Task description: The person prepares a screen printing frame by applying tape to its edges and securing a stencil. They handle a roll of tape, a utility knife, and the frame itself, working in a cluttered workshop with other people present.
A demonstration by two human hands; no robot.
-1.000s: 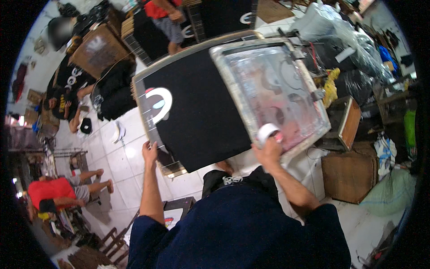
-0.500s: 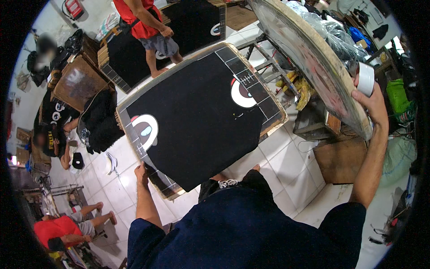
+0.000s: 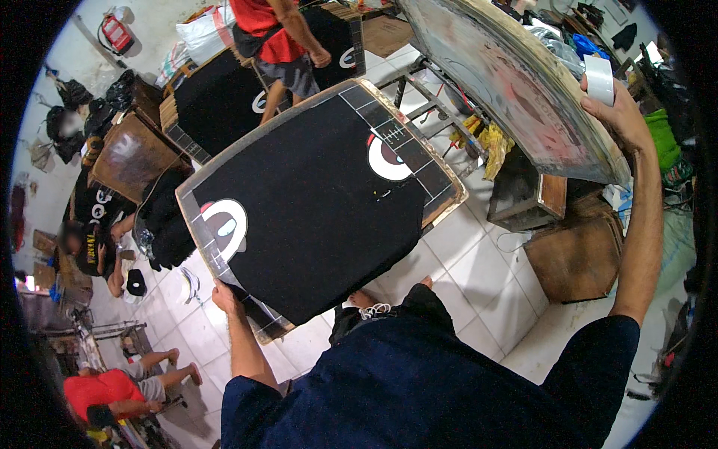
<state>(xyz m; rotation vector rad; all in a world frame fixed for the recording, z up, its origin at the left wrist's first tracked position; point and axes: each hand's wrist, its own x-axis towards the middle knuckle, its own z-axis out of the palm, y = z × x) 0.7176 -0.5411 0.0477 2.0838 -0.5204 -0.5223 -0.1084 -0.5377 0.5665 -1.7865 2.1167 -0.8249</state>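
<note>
A rectangular board (image 3: pixel 273 97) with pale grid-marked side strips lies before me, covered with black fabric (image 3: pixel 310 224). The fabric bears two white, eye-like prints (image 3: pixel 234 236) at its sides. My left hand (image 3: pixel 226 298) is closed on the board's near-left edge. At the right, a paint-smeared printing screen (image 3: pixel 505 90) stands raised and steeply tilted, clear of the board. My right hand (image 3: pixel 621 112) grips its outer edge, with a white band like a tape roll (image 3: pixel 599 78) held there too. Below the screen, a metal support (image 3: pixel 441 105) shows beside the board.
A person in red (image 3: pixel 277 37) stands beyond, among more boards with black cloth (image 3: pixel 213 97). At left, another person (image 3: pixel 97 239) is beside dark clothing. A third, in red (image 3: pixel 101 389), is lower left. Cartons (image 3: pixel 572 262) and bagged goods sit right; a fire extinguisher (image 3: pixel 116 34) hangs far left.
My right hand has swung the screen up and to the right, off the board, uncovering the right-side print. My left hand stays at the board's edge. The person in red beyond has shifted.
</note>
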